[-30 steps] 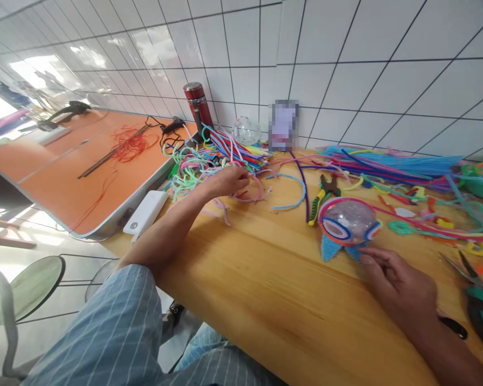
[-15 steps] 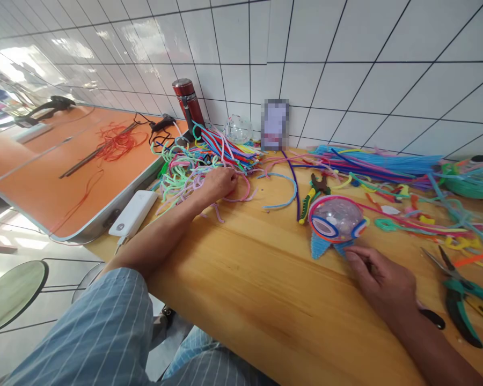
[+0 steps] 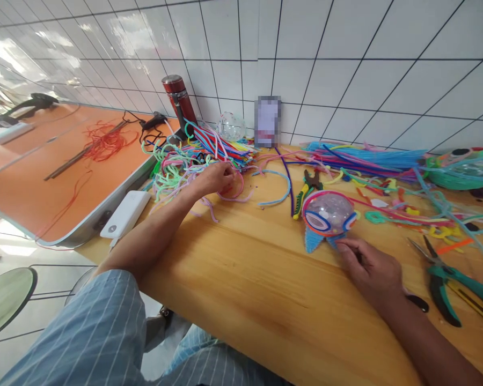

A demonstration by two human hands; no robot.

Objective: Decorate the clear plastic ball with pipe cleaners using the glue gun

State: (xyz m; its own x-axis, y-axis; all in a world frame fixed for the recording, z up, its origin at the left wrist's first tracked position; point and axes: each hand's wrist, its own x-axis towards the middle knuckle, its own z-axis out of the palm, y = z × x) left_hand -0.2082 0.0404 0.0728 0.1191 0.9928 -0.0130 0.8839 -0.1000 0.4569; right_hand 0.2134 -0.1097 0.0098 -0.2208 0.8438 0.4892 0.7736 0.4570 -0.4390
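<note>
At the right of the middle, a clear plastic ball (image 3: 332,210) is banded with pink and orange pipe cleaners and carries blue-and-white oval rings. Two blue pipe-cleaner points stick out below it. My right hand (image 3: 372,268) pinches the right-hand blue point (image 3: 335,241) between thumb and forefinger. Farther left, my left hand (image 3: 215,177) has its fingers curled at the edge of a tangled pile of pipe cleaners (image 3: 171,177); what lies in those fingers is hidden. A bent light-blue pipe cleaner (image 3: 286,187) lies between the hands, with green-and-yellow pliers (image 3: 306,195) close to the ball.
Teal-handled long-nose pliers (image 3: 440,284) and a yellow cutter lie at the right. Behind stand a red flask (image 3: 180,102), another clear ball (image 3: 231,126) and a phone (image 3: 268,122) by the tiled wall. A white power bank (image 3: 125,213) sits at the left edge.
The whole view has shifted a little, so things appear farther left. My left hand's fingers look more curled at the pile; my right hand keeps its pinch on the blue point.
</note>
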